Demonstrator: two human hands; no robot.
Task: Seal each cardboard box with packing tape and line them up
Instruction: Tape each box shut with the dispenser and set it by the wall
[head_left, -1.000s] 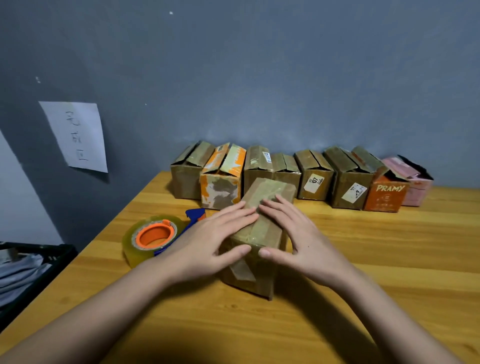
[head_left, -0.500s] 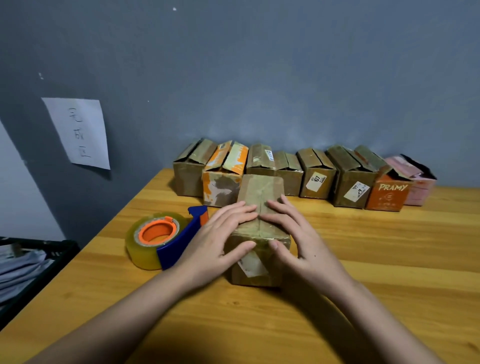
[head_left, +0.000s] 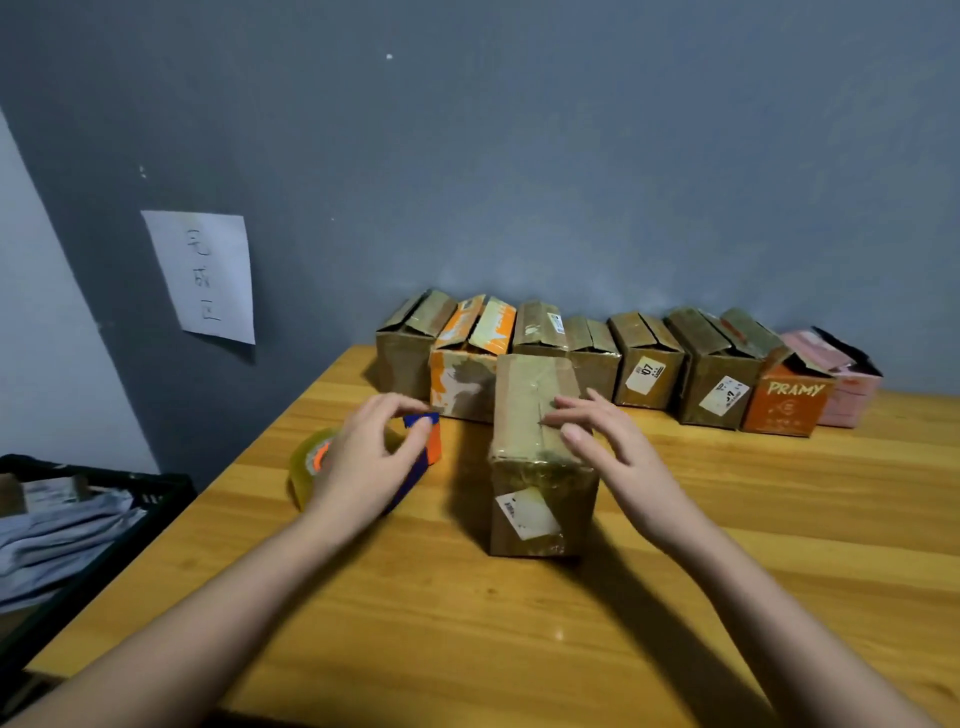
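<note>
grey wall (head_left: 519, 156) | paper note (head_left: 202, 275) | wooden table (head_left: 779, 519)
</note>
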